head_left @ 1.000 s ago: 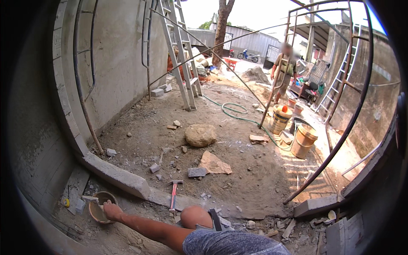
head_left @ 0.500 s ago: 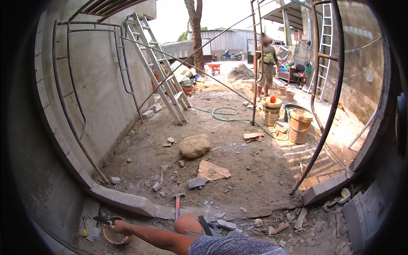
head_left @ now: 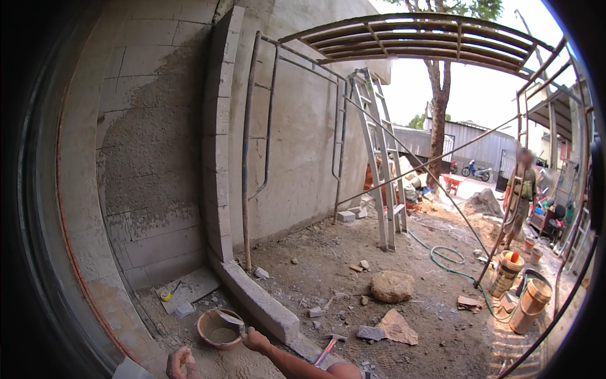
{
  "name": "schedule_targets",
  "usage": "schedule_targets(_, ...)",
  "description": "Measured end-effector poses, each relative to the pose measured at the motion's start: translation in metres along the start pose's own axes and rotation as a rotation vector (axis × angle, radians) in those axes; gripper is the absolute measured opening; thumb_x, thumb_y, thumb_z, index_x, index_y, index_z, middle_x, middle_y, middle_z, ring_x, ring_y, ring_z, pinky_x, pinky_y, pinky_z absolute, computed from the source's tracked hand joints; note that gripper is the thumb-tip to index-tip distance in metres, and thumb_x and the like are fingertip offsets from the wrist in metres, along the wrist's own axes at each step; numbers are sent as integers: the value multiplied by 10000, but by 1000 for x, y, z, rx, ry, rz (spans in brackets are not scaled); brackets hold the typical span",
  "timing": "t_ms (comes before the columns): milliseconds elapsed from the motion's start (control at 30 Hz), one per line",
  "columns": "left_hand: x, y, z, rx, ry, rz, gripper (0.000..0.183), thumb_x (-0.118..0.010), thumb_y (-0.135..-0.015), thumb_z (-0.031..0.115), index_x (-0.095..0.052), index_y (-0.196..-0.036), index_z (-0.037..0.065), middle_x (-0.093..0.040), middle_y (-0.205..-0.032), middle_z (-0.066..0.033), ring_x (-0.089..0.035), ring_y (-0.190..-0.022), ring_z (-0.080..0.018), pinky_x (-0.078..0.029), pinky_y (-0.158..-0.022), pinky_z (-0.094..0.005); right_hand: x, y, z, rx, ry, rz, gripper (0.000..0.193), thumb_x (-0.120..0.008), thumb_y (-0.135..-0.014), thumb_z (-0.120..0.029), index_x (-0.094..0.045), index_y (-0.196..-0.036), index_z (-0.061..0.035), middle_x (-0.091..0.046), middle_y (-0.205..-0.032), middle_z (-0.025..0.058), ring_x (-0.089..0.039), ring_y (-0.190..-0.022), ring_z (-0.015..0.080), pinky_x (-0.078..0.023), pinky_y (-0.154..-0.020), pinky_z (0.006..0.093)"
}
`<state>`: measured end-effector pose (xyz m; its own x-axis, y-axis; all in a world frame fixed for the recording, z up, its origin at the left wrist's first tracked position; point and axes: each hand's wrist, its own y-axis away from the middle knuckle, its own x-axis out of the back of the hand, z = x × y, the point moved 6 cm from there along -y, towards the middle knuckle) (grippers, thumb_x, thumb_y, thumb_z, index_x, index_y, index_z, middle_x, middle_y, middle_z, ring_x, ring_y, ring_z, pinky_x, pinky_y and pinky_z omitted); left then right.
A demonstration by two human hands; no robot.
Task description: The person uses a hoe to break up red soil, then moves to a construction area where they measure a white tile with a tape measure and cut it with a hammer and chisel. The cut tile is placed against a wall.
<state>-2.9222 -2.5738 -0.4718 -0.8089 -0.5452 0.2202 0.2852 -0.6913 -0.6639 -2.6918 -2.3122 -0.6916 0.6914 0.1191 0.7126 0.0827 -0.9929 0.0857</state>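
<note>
Right hand (head_left: 255, 341) closed around a trowel (head_left: 231, 319) dipping into the brown mortar bowl (head_left: 219, 328) on the dusty floor just beside the low block ledge (head_left: 259, 302), left hand (head_left: 181, 364) loosely curled and empty near the bottom edge, hammer (head_left: 328, 348) lying nearby.

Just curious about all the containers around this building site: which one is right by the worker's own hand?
The shallow brown bowl on the ground by the block wall. The right hand reaches its rim, while the tall buckets stand far off, near the green hose.
</note>
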Motion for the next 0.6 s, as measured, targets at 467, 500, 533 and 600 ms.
schedule_targets(467,-255,84,-469,1544,102,-128,535,-476,-1014,459,-457,-1396,85,-597,-1274,-193,-657,-1030,-388,-540,-860,-503,-89,-38,106,69,340,98,409,-477,-982,-344,-527,-1233,-25,-601,-1168,285,-642,-996,458,-525,-873,534)
schedule_targets(500,-265,83,-476,1579,132,-95,552,-454,-1018,484,-437,-1407,93,-585,-1287,-210,-657,-1026,-407,-543,-855,-524,-80,-39,102,-59,253,-99,464,-476,-980,-383,-500,-1253,-9,-544,-1282,328,-616,-1109,500,-508,-944,555)
schedule_targets(533,-287,77,-476,1595,167,-100,570,-432,-1022,509,-417,-1418,100,-573,-1300,-227,-656,-1021,-426,-547,-851,-546,-75,-42,116,-62,274,-110,469,-496,-980,-377,-462,-1271,-11,-516,-1297,314,-621,-1089,504,-523,-916,554)
schedule_targets(600,-297,70,-490,1619,158,-70,606,-388,-1030,560,-377,-1440,114,-549,-1325,-262,-656,-1013,-464,-554,-843,-589,-78,-43,119,-60,291,-152,450,-519,-969,-347,-465,-1267,-15,-516,-1294,320,-617,-1096,500,-527,-907,549)
